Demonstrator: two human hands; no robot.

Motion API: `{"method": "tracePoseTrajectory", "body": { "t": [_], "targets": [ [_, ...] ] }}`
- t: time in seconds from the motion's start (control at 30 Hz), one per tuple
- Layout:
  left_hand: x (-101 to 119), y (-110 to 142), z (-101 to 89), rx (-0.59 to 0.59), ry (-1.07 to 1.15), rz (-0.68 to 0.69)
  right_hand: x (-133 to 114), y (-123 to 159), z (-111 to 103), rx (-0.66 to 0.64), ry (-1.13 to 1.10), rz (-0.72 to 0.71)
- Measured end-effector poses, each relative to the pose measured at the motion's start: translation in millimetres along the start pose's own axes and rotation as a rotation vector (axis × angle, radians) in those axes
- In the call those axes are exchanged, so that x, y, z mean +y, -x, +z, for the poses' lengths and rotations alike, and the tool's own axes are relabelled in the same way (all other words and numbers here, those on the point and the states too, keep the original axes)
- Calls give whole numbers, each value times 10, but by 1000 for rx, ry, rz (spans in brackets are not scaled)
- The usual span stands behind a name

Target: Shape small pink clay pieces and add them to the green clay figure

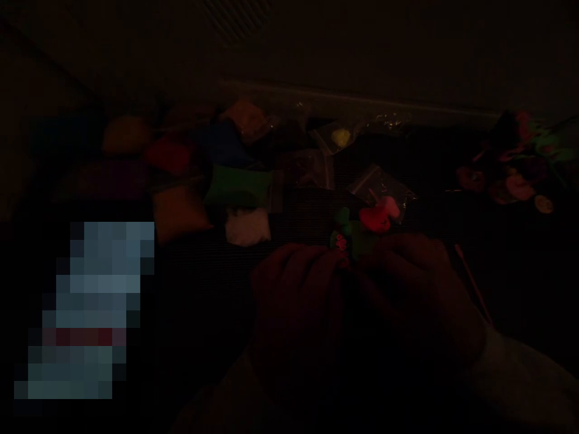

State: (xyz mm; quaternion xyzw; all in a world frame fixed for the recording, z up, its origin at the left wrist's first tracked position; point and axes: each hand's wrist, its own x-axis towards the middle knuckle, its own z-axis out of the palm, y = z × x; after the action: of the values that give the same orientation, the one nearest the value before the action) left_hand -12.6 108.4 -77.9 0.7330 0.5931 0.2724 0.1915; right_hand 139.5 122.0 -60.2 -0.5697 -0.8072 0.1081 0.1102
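The scene is very dark. My left hand (296, 289) and my right hand (416, 283) meet at the middle of a dark table, fingers curled round a small green clay piece with red marks (347, 241). Just beyond it lies a red and pink clay shape (379, 216) on a clear plastic bag. A thin pink stick (473, 283) lies to the right of my right hand.
Several bags of coloured clay lie at the back left: orange (124, 135), red (169, 154), blue (224, 144), green (239, 185), white (247, 226). A small bag with yellow clay (340, 137) lies further back. Finished colourful clay figures (515, 163) sit at the far right. A blurred-out patch (90, 313) covers the lower left.
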Motion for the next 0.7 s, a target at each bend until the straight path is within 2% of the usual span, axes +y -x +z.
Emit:
{"method": "tracePoseTrajectory", "body": {
  "t": [0.23, 0.37, 0.7],
  "targets": [
    [-51, 29, 32, 58, -30, 20, 105, 46, -83, 78, -27, -29],
    [-59, 29, 46, 41, -60, 11, 48, 34, -23, 82, 35, -80],
    [-48, 13, 27, -5, -60, 9, 15, -19, 38, 44, 66, -83]
  ]
}}
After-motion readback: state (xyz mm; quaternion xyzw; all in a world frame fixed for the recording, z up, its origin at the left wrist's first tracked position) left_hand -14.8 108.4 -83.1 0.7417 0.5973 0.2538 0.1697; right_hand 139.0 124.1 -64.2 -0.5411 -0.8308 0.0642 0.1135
